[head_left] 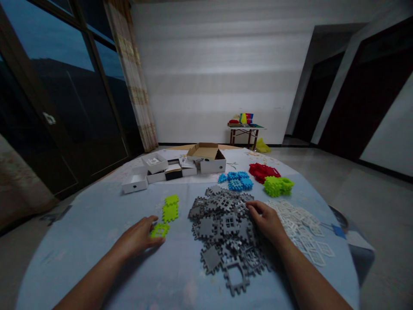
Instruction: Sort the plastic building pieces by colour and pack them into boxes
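Note:
My left hand [139, 236] grips a lime-green interlocking tile [160, 230] with window openings, thumb and fingers at its edges. Just beyond it lie a solid lime-green tile [170, 212] and a smaller green piece [171, 199]. At the right side of a heap of grey interlocking tiles [211, 228], my right hand [265, 218] has its fingers closed on the edge of a light grey window tile [241, 208]. The fingertips partly cover that tile's right side. Some grey tiles in the heap are solid, others have window frames or large openings.
Blue tiles [236, 184], red tiles [260, 172] and a stack of green tiles [278, 186] lie beyond the heap. White frames [301, 228] spread out at right. Small white boxes [134, 183] and an opened carton [211, 165] stand toward the table's far edge.

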`<control>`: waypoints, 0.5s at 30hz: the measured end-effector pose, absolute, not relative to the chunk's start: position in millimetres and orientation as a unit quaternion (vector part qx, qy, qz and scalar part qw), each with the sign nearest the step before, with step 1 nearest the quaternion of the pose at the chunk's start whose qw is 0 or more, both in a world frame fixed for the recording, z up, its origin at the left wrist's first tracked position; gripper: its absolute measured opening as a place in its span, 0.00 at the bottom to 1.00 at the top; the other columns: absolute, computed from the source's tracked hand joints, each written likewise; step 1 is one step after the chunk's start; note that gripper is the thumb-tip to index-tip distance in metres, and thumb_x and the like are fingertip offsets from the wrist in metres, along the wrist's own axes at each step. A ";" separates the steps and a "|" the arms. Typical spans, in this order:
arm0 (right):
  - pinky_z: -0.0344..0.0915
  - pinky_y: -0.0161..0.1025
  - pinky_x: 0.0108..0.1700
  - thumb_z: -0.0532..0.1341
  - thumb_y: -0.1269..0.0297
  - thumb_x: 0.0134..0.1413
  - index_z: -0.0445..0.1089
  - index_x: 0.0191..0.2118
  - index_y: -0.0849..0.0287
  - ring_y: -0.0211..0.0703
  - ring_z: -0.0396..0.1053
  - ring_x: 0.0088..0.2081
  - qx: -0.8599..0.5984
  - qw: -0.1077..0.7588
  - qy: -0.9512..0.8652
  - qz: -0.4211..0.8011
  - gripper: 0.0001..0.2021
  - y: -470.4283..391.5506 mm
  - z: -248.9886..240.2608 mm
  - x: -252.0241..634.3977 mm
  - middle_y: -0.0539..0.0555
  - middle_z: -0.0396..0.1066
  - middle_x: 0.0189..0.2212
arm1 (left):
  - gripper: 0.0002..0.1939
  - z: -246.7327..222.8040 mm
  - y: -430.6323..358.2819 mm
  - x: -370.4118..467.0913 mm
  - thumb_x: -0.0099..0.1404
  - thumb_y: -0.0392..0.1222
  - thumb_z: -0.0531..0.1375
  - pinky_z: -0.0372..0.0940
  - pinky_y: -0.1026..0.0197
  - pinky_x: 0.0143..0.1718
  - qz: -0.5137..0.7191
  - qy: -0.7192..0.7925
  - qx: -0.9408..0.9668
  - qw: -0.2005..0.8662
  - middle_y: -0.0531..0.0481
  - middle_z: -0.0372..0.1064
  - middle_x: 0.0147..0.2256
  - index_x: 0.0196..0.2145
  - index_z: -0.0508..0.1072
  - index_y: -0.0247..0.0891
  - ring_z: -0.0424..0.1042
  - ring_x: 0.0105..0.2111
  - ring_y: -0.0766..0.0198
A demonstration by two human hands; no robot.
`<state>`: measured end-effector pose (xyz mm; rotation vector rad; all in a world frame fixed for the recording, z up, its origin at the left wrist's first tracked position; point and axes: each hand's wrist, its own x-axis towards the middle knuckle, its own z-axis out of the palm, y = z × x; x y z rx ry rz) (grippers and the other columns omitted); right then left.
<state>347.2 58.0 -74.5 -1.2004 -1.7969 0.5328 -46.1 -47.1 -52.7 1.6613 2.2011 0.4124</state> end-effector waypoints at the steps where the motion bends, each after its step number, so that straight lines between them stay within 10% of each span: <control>1: 0.67 0.42 0.43 0.54 0.57 0.53 0.72 0.38 0.58 0.46 0.72 0.37 -0.484 0.442 -0.725 0.212 0.14 57.9 -74.5 347.1 0.55 0.75 0.36 | 0.42 -53.1 -46.6 -45.6 0.43 0.55 0.63 0.61 0.56 0.46 0.145 0.776 0.589 0.173 0.38 0.70 0.45 0.54 0.63 0.31 0.69 0.45 0.50; 11: 0.65 0.44 0.48 0.56 0.64 0.54 0.71 0.42 0.57 0.44 0.68 0.44 -0.413 0.485 -0.756 0.149 0.11 44.9 -56.3 330.8 0.56 0.72 0.40 | 0.43 -19.2 -16.8 3.8 0.43 0.64 0.62 0.65 0.58 0.34 0.348 0.668 0.536 0.381 0.44 0.70 0.39 0.53 0.62 0.37 0.71 0.38 0.55; 15: 0.60 0.48 0.55 0.64 0.60 0.48 0.63 0.53 0.53 0.46 0.61 0.54 -0.321 0.459 -0.809 0.179 0.25 27.1 -40.6 309.7 0.57 0.65 0.51 | 0.37 -9.8 -10.5 57.7 0.48 0.59 0.63 0.64 0.60 0.34 0.388 0.560 0.500 0.534 0.44 0.70 0.43 0.52 0.64 0.39 0.71 0.38 0.59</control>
